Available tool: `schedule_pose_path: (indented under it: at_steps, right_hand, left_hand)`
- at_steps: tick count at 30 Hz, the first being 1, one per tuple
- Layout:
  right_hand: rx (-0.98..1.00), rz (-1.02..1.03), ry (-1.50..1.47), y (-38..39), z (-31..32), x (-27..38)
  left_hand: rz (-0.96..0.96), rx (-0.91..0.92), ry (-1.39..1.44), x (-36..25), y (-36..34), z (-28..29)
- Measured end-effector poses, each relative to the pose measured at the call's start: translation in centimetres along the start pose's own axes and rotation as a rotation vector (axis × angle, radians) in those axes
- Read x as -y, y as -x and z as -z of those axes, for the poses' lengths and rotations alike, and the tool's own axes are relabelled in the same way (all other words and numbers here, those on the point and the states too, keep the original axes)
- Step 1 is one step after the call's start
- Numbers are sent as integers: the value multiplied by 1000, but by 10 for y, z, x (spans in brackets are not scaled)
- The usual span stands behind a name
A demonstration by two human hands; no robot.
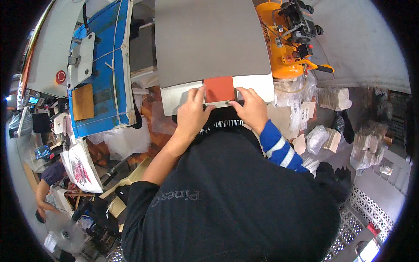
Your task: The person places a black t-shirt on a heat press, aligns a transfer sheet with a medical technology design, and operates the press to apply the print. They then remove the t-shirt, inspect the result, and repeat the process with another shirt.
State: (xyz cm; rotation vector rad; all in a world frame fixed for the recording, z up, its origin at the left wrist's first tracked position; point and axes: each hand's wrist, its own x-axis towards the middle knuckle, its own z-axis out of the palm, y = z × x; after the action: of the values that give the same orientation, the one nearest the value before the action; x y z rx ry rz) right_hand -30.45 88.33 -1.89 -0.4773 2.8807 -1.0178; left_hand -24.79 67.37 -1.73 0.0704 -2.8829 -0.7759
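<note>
A red square piece (218,88) lies on a pale strip (176,99) along the front of a large grey board (209,35). My left hand (193,111) grips it at the left side, fingers bent and thumb at its front edge. My right hand (249,109) does the same at the right side, thumb near the lower right corner. A blue sleeve with pale bands (279,145) covers my right forearm; my left forearm is bare.
A blue panel (100,65) and machine housing (52,56) stand left, an orange compressor (283,61) at right. Bagged bundles (366,146) and stacked card (332,98) lie right. At lower left, a co-worker (48,187) bends near a fan (65,233).
</note>
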Motion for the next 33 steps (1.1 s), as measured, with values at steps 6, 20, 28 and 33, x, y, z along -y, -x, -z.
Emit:
schedule_pose_path:
  at_steps: [6, 20, 28, 33]
  right_hand:
    - [333, -190, -216, 13, 84, -67]
    - [-34, 72, -302, -49, 257, -27]
    - [-262, 346, 141, -236, 292, 24]
    - [-309, 267, 457, -341, 259, 9]
  left_hand:
    - [294, 99, 285, 66, 33, 73]
    - [138, -400, 542, 77, 16, 231]
    - [39, -628, -10, 75, -184, 275]
    - [47, -564, -261, 129, -286, 250]
